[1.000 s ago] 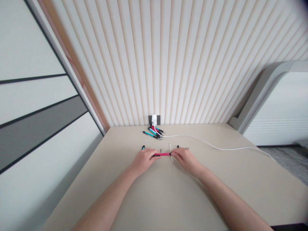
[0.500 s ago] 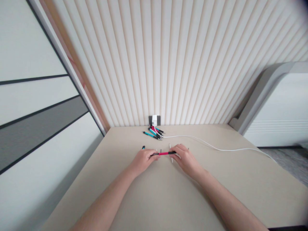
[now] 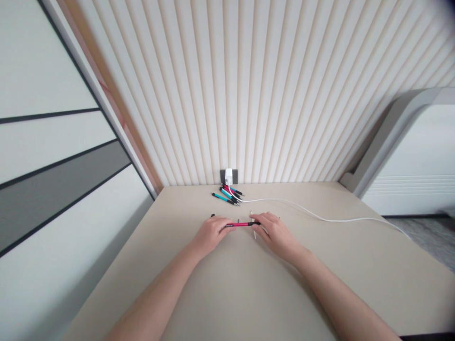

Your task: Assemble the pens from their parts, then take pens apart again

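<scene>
A red and black pen (image 3: 241, 224) lies level between my two hands, just above the table. My left hand (image 3: 212, 232) is closed on its left black end, and my right hand (image 3: 272, 229) pinches the right black end. Under the right fingers, a thin white stick (image 3: 254, 234) rests on the table, partly covered. A dark tip (image 3: 213, 216) of another thing pokes out behind my left hand; the rest is hidden. Behind the red pen, a small dark piece (image 3: 238, 220) shows, too small to name.
Several blue, red and black pens (image 3: 223, 198) lie in a pile at the table's back edge. A white charger (image 3: 229, 176) is plugged into a dark wall socket above them. Its white cable (image 3: 320, 219) runs right across the beige table (image 3: 227, 293).
The red pen has tilted slightly and my left fingers sit a little differently on it. Both hands keep hold of it in nearly the same place.
</scene>
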Available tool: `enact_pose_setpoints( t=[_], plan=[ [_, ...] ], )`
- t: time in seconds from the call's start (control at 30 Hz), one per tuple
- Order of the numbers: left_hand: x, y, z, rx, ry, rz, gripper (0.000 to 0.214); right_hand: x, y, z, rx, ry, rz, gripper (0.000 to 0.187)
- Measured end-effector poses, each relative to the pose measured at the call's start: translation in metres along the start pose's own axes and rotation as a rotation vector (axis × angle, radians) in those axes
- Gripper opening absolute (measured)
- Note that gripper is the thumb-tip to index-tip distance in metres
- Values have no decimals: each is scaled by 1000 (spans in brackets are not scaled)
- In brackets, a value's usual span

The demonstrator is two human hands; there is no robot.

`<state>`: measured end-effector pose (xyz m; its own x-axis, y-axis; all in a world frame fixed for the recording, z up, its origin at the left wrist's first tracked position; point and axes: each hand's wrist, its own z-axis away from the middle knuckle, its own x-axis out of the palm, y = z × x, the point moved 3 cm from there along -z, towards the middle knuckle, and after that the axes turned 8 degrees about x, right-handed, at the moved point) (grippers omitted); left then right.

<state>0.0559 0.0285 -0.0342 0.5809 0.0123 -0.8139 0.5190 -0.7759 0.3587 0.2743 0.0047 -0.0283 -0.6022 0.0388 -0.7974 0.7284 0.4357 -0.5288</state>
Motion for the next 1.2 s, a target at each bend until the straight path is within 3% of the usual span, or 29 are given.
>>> enact_pose_setpoints(
  t=[0.17,0.23,0.37,0.43,0.53,0.63,0.73,0.9,1.2],
  plan=[
    [1,0,1,25,-17,10,23,-2,0,0,8,35,-11,12],
    [2,-2,1,14,-16,7,24,-3,0,0,4,58,-22,22],
    [3,-3,2,9,-7,-6,25,-1,0,0,-22,8,-3,14],
    [3,-4,2,10,-16,-8,24,-1,1,0,-1,23,-12,10],
    [3,-4,2,-5,-19,6,22,0,2,0,58,22,-32,22],
    [3,-4,3,-13,-20,0,21,2,4,-1,110,-36,-24,19],
    [4,-3,3,0,-43,-22,22,2,5,-1,115,-14,-49,11],
    [5,-1,2,-23,-72,-38,22,2,6,-1,148,-9,-128,16],
    [0,9,-1,-23,-98,-62,21,-2,8,-4,166,156,-411,10]
  ],
)
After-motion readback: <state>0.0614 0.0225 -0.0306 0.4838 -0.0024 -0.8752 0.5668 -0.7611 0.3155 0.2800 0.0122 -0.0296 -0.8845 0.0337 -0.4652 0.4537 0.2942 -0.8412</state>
